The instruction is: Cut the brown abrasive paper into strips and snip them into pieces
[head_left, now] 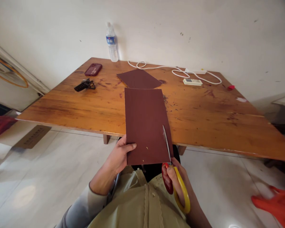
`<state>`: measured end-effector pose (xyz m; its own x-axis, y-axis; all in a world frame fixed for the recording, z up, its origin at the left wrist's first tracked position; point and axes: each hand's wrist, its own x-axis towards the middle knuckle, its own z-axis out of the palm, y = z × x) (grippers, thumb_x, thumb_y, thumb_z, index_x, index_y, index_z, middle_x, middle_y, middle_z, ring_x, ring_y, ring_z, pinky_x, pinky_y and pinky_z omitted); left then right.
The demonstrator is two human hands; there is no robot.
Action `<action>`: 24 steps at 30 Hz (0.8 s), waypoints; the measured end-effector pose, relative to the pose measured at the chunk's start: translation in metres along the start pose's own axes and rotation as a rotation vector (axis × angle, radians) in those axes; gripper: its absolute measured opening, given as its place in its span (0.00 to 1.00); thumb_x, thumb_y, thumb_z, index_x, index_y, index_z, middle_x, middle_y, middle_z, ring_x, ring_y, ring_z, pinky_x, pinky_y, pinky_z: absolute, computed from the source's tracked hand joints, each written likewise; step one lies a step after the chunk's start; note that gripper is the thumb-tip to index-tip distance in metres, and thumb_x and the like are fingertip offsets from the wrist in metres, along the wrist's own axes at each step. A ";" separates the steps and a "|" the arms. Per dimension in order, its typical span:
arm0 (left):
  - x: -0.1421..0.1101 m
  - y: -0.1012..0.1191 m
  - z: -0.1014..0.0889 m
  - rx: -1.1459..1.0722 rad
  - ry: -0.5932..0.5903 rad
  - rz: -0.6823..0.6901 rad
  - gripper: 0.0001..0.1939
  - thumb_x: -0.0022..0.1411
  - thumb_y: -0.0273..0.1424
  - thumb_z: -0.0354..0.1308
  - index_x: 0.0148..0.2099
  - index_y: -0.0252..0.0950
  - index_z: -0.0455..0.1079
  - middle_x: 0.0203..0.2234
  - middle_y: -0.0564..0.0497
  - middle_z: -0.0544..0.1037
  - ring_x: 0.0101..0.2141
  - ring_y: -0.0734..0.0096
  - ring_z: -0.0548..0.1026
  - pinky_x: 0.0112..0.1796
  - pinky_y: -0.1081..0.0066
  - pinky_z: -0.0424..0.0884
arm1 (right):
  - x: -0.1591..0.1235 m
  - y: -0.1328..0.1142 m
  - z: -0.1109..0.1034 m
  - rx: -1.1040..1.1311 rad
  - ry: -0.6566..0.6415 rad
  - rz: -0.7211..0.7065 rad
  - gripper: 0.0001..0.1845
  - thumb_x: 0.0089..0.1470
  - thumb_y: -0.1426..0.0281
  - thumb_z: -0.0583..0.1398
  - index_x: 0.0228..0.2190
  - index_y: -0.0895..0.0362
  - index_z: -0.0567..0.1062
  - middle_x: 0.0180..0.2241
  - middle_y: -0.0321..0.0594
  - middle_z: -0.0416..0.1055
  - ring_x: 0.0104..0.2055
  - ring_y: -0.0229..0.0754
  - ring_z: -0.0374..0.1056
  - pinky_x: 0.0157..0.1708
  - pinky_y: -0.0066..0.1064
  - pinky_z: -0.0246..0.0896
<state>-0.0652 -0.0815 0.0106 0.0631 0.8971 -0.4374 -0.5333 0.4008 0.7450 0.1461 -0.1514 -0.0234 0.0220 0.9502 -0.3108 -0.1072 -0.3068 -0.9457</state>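
Note:
A maroon rectangular sheet (pixel 146 123), stiff like card or sandpaper, is held up over the table's front edge. My left hand (pixel 120 155) pinches its lower left edge, thumb on top and fingers behind. In my right hand (pixel 178 177) is a pair of scissors (pixel 166 144) with one red and one yellow handle. One long blade lies over the sheet near its right edge, pointing away from me; the other blade is hidden. Fingers of my right hand are close to the sheet's lower right corner; whether they touch it I cannot tell.
On the wooden table (pixel 104 110) lie another maroon sheet (pixel 140 78), a phone-like object (pixel 93 69), a black corded item (pixel 85 85), a white cable (pixel 154 67) and a pale remote (pixel 192 82). A water bottle (pixel 112 44) stands by the wall. A red bag (pixel 275 202) is on the floor.

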 end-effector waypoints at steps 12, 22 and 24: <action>0.000 -0.001 0.000 -0.013 -0.019 -0.019 0.23 0.46 0.24 0.73 0.47 0.36 0.83 0.44 0.44 0.88 0.46 0.48 0.85 0.44 0.60 0.80 | 0.003 0.017 -0.003 0.037 -0.006 0.073 0.33 0.51 0.37 0.70 0.29 0.51 0.67 0.16 0.22 0.55 0.16 0.31 0.44 0.16 0.26 0.40; -0.001 0.000 0.000 0.001 -0.010 -0.032 0.22 0.45 0.24 0.73 0.46 0.36 0.83 0.43 0.45 0.89 0.46 0.48 0.86 0.46 0.59 0.81 | 0.005 0.014 -0.002 0.036 0.003 0.149 0.37 0.43 0.33 0.70 0.29 0.50 0.66 0.16 0.21 0.52 0.16 0.30 0.43 0.14 0.25 0.41; -0.001 0.000 0.001 -0.008 -0.006 -0.032 0.21 0.44 0.24 0.73 0.45 0.36 0.83 0.42 0.45 0.89 0.45 0.49 0.86 0.44 0.60 0.81 | 0.004 0.014 -0.002 0.019 0.003 0.159 0.38 0.42 0.31 0.70 0.29 0.50 0.66 0.16 0.21 0.52 0.15 0.30 0.43 0.14 0.25 0.42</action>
<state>-0.0648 -0.0821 0.0117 0.0849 0.8849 -0.4580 -0.5379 0.4276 0.7265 0.1464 -0.1514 -0.0377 0.0062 0.8896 -0.4568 -0.1284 -0.4523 -0.8826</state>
